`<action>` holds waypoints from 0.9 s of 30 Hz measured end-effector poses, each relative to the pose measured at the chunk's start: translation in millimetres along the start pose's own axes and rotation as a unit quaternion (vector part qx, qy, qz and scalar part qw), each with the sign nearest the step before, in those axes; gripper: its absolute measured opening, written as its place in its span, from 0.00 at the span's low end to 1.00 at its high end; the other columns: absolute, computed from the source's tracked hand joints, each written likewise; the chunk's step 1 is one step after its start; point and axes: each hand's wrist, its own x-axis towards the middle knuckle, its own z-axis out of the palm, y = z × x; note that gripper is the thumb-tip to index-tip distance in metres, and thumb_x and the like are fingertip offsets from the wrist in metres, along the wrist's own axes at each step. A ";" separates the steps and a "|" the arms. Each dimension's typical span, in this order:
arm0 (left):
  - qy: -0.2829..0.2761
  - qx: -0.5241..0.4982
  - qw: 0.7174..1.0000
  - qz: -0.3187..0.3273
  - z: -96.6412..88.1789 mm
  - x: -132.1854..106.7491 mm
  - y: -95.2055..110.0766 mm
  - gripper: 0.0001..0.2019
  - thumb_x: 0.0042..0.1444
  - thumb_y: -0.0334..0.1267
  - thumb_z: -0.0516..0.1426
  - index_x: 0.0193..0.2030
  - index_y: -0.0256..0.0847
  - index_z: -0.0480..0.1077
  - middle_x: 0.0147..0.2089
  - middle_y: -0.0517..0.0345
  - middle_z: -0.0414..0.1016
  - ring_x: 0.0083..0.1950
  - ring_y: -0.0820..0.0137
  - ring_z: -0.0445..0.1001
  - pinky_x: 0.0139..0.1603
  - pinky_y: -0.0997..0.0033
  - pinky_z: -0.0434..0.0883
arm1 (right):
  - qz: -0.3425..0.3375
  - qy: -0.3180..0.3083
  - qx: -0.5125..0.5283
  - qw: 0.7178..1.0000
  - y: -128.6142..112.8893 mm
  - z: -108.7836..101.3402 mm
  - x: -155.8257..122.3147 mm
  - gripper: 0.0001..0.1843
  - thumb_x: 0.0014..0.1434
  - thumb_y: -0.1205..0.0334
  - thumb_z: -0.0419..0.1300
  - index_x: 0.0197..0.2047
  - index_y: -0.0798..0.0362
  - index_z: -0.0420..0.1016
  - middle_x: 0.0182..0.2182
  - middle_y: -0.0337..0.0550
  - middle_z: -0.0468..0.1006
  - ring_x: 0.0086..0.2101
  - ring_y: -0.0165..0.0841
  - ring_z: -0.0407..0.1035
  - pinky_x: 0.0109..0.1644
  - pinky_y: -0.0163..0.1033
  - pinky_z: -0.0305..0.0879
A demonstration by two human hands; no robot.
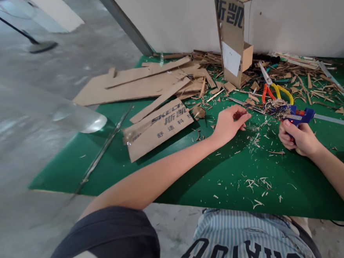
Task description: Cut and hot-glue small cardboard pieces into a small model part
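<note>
My right hand (299, 138) is closed around the handle of a blue glue gun (303, 114). A long pale glue stick (336, 121) sticks out of its back end, and a clump of shavings (278, 107) covers its front. My left hand (229, 123) hovers over the green table with thumb and fingers pinched together; whatever they hold, if anything, is too small to make out. Just beyond those fingers lies a thin metal blade-like tool (247, 105). Scissors with orange and yellow handles (276, 89) rest behind the glue gun.
A printed cardboard piece (163, 128) and longer cardboard strips (146, 78) lie on the green table (69, 165) at left. An upright cardboard structure (232, 43) stands near the white wall. Scraps (313, 87) pile along the back. A blurred translucent tube (81, 116) reaches in from the left.
</note>
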 end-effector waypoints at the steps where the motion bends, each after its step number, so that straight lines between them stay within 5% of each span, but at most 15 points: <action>1: 0.000 0.001 1.000 0.000 -0.2 -0.2 0.4 0.06 0.59 0.36 0.61 0.32 0.41 0.69 0.22 0.64 0.71 0.20 0.77 0.71 0.24 0.76 0.72 | 0.001 -0.001 0.000 1.000 -0.1 0.0 -0.2 0.30 0.51 0.38 0.71 0.24 0.52 0.63 0.18 0.32 0.58 0.17 0.21 0.48 0.17 0.32 0.35; 27: 0.000 0.007 1.000 -0.009 -0.1 -1.0 3.3 0.07 0.59 0.36 0.61 0.31 0.42 0.68 0.23 0.64 0.71 0.20 0.78 0.71 0.25 0.76 0.72 | -0.003 -0.010 -0.024 1.000 -2.1 0.2 0.2 0.29 0.56 0.38 0.68 0.24 0.50 0.60 0.18 0.32 0.56 0.17 0.22 0.46 0.17 0.33 0.35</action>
